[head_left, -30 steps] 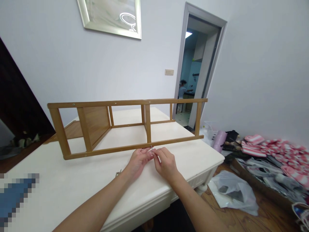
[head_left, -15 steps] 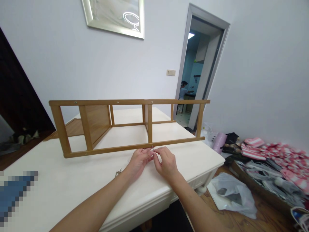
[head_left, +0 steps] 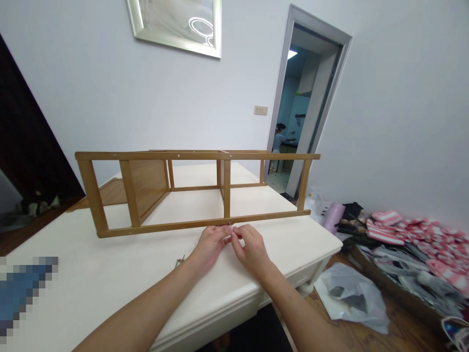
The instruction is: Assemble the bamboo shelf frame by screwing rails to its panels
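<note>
A wooden shelf frame (head_left: pixel 198 225) lies on its side on the white table (head_left: pixel 142 278), with slats and panels between its long rails. Close to the front lower rail, below the middle upright, my left hand (head_left: pixel 212 244) and my right hand (head_left: pixel 251 247) meet at the fingertips. Both are closed in a pinch around a small thin metal piece (head_left: pixel 230 224), mostly hidden by the fingers; its exact kind cannot be made out. Several small metal parts (head_left: pixel 180 261) lie on the table beside my left forearm.
A wooden panel (head_left: pixel 110 193) lies behind the frame's left end. Right of the table, a plastic bag (head_left: pixel 357 293) and a box of packaging (head_left: pixel 406 278) are on the floor, near striped red-and-white cloth (head_left: pixel 406 230). A person (head_left: pixel 280 139) stands beyond the doorway.
The small metal piece shows less between my fingertips than before. My right fingers have shifted slightly; the frame stays in place.
</note>
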`<action>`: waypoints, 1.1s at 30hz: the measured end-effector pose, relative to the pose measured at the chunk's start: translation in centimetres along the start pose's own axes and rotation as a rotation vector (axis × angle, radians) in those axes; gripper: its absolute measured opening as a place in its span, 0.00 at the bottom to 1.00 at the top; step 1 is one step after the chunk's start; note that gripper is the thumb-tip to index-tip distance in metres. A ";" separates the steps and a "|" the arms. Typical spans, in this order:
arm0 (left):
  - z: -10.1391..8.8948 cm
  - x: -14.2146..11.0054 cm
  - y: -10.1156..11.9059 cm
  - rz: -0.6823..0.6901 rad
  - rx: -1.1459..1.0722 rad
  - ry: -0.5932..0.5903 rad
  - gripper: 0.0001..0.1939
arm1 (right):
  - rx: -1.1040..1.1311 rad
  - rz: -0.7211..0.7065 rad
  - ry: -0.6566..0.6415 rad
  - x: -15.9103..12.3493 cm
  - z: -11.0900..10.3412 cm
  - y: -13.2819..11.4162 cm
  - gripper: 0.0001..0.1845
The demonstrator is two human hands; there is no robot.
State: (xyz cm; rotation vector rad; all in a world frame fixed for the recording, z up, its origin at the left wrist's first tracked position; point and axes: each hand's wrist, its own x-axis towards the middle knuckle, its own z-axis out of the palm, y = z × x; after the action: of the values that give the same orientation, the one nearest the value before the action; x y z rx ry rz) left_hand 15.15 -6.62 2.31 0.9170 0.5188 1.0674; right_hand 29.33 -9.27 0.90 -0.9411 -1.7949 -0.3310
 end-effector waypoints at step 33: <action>0.7 0.1 1.4 -0.080 -0.274 0.169 0.32 | -0.189 -0.089 0.047 0.2 -0.9 -0.1 0.03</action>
State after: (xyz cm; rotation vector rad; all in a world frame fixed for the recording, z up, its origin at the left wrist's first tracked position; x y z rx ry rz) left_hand 15.00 -6.54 3.82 0.5643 0.5292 1.1168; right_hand 29.83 -9.88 1.47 -0.9777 -1.7875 -0.5825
